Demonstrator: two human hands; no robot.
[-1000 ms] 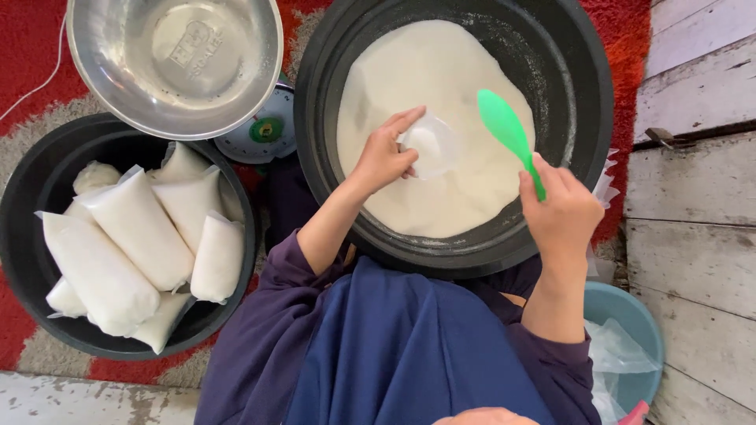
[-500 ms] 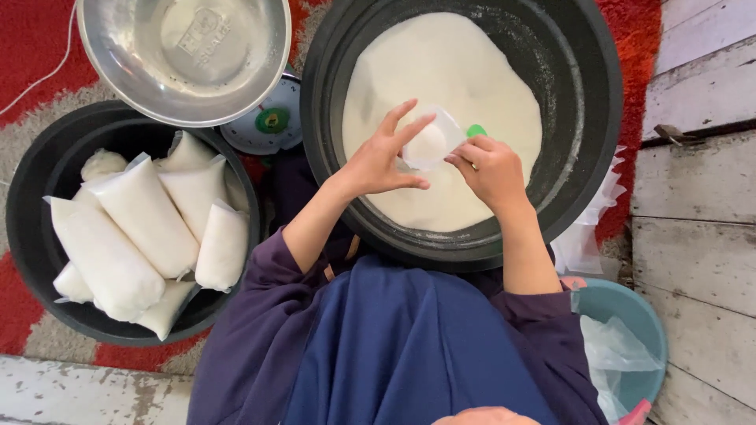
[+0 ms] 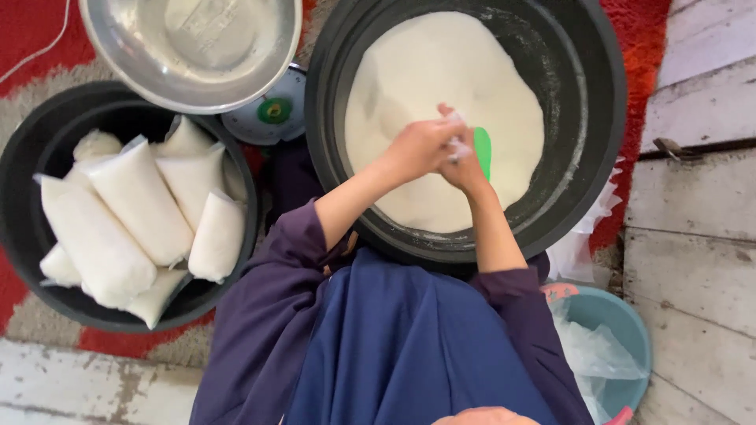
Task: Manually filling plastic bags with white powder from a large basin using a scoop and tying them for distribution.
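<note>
Since half a second ago both our hands have drawn closer together over the big black basin (image 3: 598, 157), and the small clear bag (image 3: 457, 145) that stood open then is now bunched between them. Fingers (image 3: 445, 134) of our left hand (image 3: 417, 149) curl shut around the bag's neck; our right hand (image 3: 465, 169) pinches it from below, with the green scoop (image 3: 482, 149) showing just behind it. Beneath lies the white powder (image 3: 441, 71), which fills much of the basin. To the left, the smaller black tub (image 3: 24, 165) holds a pile of filled bags (image 3: 134, 205). We judge the work well underway: several bags are done, this one is being closed, and plenty of powder remains.
</note>
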